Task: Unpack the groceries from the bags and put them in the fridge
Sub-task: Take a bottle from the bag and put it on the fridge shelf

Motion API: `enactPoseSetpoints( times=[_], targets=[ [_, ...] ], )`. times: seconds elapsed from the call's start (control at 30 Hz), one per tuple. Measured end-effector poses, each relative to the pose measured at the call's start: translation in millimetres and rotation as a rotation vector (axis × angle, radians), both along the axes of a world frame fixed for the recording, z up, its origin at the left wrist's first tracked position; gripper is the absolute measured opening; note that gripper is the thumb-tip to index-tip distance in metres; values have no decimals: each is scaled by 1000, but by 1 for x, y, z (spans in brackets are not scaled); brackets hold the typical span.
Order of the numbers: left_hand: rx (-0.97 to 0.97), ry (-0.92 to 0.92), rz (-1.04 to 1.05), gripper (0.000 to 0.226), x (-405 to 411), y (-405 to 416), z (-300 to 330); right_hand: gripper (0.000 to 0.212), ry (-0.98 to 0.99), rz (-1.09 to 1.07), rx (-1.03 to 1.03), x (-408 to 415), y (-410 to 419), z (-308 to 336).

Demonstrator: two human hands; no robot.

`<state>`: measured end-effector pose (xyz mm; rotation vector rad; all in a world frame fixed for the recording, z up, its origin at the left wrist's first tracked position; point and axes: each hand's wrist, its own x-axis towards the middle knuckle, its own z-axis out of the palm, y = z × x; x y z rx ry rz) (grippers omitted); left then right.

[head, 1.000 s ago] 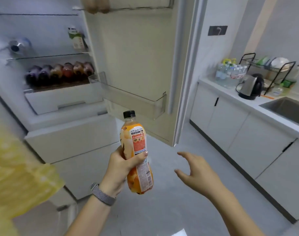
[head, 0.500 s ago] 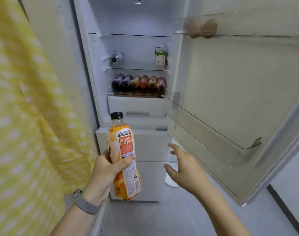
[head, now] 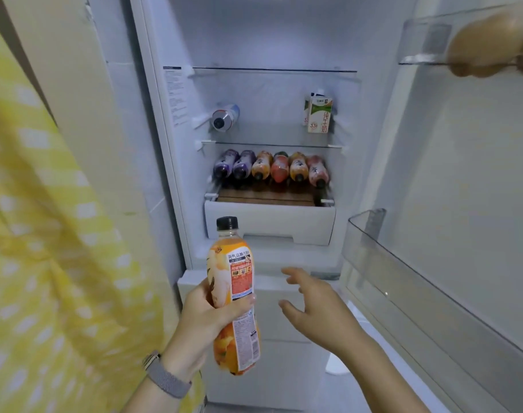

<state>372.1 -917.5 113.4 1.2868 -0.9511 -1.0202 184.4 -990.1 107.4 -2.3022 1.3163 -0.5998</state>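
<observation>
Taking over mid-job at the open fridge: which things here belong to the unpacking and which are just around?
Part of the job:
- orange drink bottle, held in the left hand
- right hand, free
- row of bottles on the fridge shelf
- door bin

Just there:
- milk carton
- yellow curtain

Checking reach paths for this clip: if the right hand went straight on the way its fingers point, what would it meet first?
Probably the fridge's white ledge below the drawer. The right hand is open, its fingers aimed up and left into the fridge; depth is unclear, so it might reach the drawer front instead.

Bright fridge-lit interior, blurred wide-angle edges
</observation>
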Motion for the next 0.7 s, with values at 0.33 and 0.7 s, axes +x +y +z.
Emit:
enactPoseSetpoints(
  times=[0.33, 0.7],
  targets=[
    [-18, -219, -37, 46, 26, -145, 31, 27, -468, 39, 162, 55, -138, 40],
    [-264, -589, -157, 60, 84, -261, 102, 41, -865, 196, 102, 99, -212, 113]
  ],
)
